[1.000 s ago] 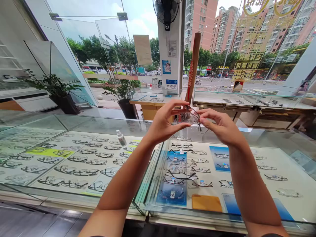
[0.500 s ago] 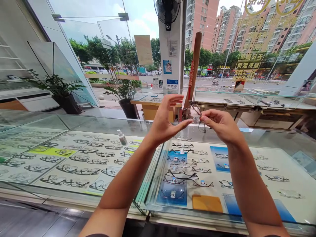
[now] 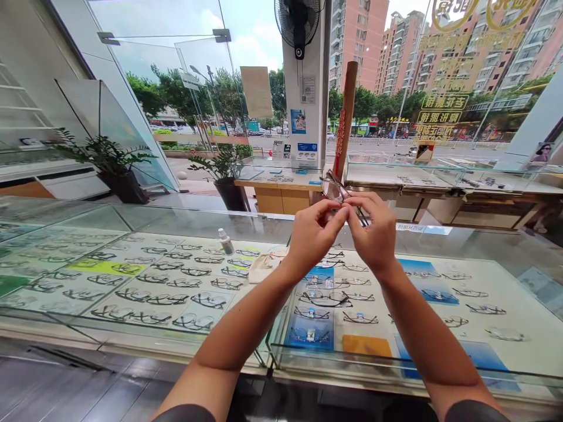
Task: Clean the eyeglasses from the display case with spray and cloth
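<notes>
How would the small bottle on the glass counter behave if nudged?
The bottle would probably tip under a high push, being upright and taller than wide. Once down, its round-looking body may roll. A low push might slide it, since the counter looks smooth. Fill level isn't readable, so weight is uncertain.

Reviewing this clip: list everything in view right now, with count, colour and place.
Held eyeglasses: one, dark-framed, at the fingertips
Display eyeglasses: dozens, mostly dark, in the glass counters
Bottle: one, white, left counter
Pouch: one, cream, beside left forearm
Flat block: one, orange-brown, right counter
Cards: several, blue, right counter
Strip: yellow-green, left counter
Potted plants: two, green, dark pots, behind
Desk: one, wooden, behind
Post: one, brown, red lettering, behind
Fan: one, black, on pillar
Buildings: several, pinkish, outside
Left hand, right hand: one each, grip at held eyeglasses
</notes>
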The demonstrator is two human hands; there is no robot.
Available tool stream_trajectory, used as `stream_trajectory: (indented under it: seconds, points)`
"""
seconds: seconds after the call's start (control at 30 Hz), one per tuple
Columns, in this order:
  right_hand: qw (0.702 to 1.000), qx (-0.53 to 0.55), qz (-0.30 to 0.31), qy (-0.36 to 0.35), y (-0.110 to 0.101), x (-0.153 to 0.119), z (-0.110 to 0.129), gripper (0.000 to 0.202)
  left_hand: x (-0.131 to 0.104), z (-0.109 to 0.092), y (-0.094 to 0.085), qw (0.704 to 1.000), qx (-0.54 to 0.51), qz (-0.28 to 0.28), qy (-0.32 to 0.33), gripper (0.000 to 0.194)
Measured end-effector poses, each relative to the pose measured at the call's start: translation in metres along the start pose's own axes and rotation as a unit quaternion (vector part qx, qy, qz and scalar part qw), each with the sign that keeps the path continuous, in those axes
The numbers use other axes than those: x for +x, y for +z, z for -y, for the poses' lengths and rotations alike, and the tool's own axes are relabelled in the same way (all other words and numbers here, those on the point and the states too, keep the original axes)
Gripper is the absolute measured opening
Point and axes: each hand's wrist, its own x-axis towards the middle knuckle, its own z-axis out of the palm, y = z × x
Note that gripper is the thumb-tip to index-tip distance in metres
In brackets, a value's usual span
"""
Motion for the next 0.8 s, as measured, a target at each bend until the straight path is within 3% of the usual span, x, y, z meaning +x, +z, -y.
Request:
stream_trajectory:
  seconds: [0.13,0.27,0.33,0.43,0.53,0.67,0.8]
  points:
    - [0.999,-0.036,0.035,0.002,0.011,-0.021,0.010,0.018,-0.014,0.016,0.005,0.986,-0.132,-0.033,-0.094,0.043]
    - [0.994,-0.003,0.107,0.014,0.007,-0.050,0.013,0.027,-0.035,0.031,-0.007,0.973,-0.146,-0.013,-0.177,0.045]
    - [0.990,0.051,0.114,0.061,-0.001,-0.063,0.001,0.027,-0.045,0.033,-0.021,0.977,-0.104,0.039,-0.184,0.043]
    - [0.980,0.064,0.087,0.164,-0.014,-0.080,-0.037,0.024,-0.055,0.027,-0.046,0.973,0.012,0.162,-0.163,0.039]
    - [0.967,0.039,0.072,0.243,-0.021,-0.097,-0.084,0.025,-0.064,0.016,-0.061,0.933,0.156,0.302,-0.121,0.033]
    - [0.943,0.008,0.110,0.314,-0.021,-0.113,-0.122,0.028,-0.083,0.009,-0.058,0.848,0.293,0.436,-0.067,0.018]
    - [0.934,0.008,0.138,0.329,-0.017,-0.118,-0.131,0.027,-0.106,0.021,-0.039,0.785,0.349,0.509,-0.060,0.009]
